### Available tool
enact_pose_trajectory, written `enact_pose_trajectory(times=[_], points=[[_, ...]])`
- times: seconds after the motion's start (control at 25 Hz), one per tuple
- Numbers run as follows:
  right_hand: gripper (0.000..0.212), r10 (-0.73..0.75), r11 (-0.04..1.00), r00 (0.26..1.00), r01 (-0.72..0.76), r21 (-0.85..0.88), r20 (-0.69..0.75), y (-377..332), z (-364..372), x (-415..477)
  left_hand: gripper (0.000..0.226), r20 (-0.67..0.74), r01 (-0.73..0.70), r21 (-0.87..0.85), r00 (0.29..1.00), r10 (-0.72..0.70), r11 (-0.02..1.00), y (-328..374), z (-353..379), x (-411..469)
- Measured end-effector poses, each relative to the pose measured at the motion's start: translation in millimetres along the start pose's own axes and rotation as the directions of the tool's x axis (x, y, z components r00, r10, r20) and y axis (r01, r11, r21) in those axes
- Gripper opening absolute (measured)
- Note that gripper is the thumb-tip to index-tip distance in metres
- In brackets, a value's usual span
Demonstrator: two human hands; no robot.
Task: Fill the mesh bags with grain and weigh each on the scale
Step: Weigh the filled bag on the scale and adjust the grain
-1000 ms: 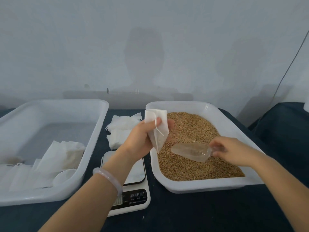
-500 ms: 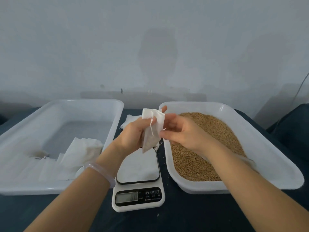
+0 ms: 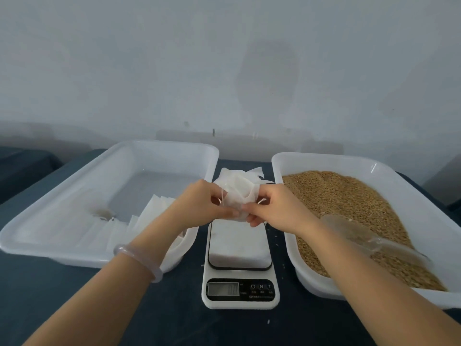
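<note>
Mesh bag (image 3: 239, 199) held just above scale (image 3: 238, 245), between both hands. Judged soft, thin, light and limp, so it sags; fill not visible. Grain could spill if mouth tips; best taken at gathered neck, by drawstrings. Left hand (image 3: 200, 204) pinches bag's left side, fingers curled on fabric. Right hand (image 3: 278, 212) pinches its right side.

- Behind scale: pile of spare bags (image 3: 243, 174).
- Right of scale: grain tray (image 3: 349, 161), clear scoop (image 3: 359, 233) lying on grain (image 3: 349, 196).
- Left of scale: second tray (image 3: 162, 146).

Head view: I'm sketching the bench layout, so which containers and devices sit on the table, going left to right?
Bag tray → scale → grain tray.
</note>
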State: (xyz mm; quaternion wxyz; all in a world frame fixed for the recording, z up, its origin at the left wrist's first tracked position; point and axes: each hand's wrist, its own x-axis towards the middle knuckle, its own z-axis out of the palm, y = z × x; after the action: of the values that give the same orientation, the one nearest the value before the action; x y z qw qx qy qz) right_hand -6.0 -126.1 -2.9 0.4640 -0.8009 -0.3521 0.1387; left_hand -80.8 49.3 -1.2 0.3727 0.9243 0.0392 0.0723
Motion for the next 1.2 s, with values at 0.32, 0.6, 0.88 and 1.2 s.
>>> enact_pose_trajectory(times=[0.32,0.6,0.88,1.2], points=[[0.037,-0.028,0.775,0.997,0.07,-0.628,0.076,8,10,11,0.042,0.109,-0.108,0.542,0.992,0.057,0.833,4,21,15],[0.022,0.009,0.652,0.991,0.096,-0.752,0.134,21,17,13,0.041,0.15,-0.085,0.613,0.989,-0.011,0.785,-1,35,20],[0.025,0.042,0.622,0.987,0.096,-0.777,0.156,21,20,13,0.033,0.172,-0.077,0.731,0.982,-0.074,0.678,5,42,23],[0.024,0.056,0.617,0.986,0.091,-0.782,0.159,17,20,11,0.025,0.23,-0.144,0.744,0.972,-0.047,0.653,0,39,24]])
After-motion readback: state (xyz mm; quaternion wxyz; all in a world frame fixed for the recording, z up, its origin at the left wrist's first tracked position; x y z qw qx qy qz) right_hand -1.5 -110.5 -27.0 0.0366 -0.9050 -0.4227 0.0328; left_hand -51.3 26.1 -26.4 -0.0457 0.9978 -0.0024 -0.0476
